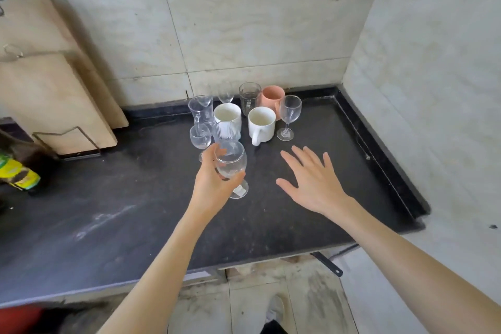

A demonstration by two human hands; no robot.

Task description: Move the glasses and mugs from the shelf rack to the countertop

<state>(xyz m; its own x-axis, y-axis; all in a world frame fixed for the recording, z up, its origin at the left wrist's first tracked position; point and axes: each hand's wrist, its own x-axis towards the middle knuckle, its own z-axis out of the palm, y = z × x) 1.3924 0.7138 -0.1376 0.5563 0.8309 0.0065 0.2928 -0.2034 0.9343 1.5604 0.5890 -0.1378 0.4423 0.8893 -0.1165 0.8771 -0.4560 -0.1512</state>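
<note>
A: Closest to us, what do the arms lead to?

B: The left hand [214, 184] has its fingers [210, 156] and thumb curled round the bowl of a clear stemmed wine glass [231, 164], which is tilted, its foot low over the dark stone worktop [122, 211]. I cannot tell whether the foot touches the surface.

A: And the other one?

B: The right hand [314, 182] is spread flat, fingers straight and apart, palm down above the worktop, holding nothing.

A: Where are the rest of the cups?

B: Clustered toward the back wall. A white ceramic mug [261, 124] with its handle toward us stands beside a ribbed white mug [227, 119]. Behind them are a salmon-pink mug [272, 99] and a clear glass tumbler [249, 96]. A second clear wine glass [289, 116] stands upright just right of the white mug. To the left are a small clear stemmed glass [200, 138] and a tall clear glass [201, 111], and another wine glass [225, 93] at the back.

A: Anything off to the side?

B: Two pale wooden cutting boards [54, 95] lean against the wall at left in a wire stand [67, 141].
</note>
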